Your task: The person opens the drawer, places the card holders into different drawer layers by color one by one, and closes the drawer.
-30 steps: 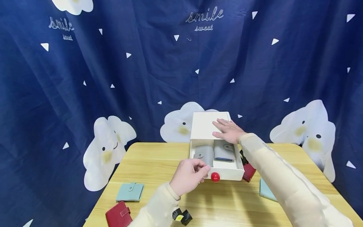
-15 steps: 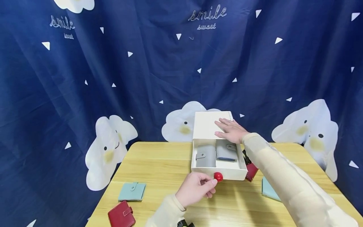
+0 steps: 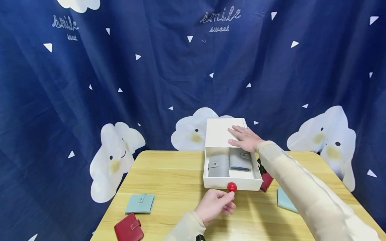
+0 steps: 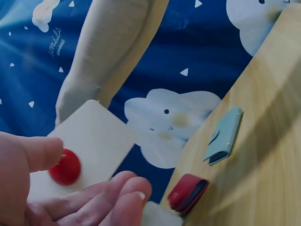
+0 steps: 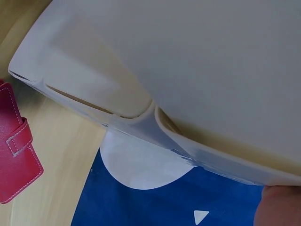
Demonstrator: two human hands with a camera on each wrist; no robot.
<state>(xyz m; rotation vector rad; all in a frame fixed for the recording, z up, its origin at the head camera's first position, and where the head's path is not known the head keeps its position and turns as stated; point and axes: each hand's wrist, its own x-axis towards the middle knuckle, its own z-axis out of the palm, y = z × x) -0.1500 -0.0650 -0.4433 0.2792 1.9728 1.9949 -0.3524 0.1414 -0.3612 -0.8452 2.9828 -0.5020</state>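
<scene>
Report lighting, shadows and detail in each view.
Head view: bright, with soft shadows on the table below the white drawer; left wrist view: dimmer, a broad shadow band crossing the table; right wrist view: the white box fills much of the frame with little detail, while stitching on the red wallet is clear.

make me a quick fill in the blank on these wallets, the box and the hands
The right hand rests on the white box's ____ face.
The left hand is close to the round knob, which is colored ____.
In the drawer lie ____ gray wallets.

Missing words: top; red; two.
</scene>
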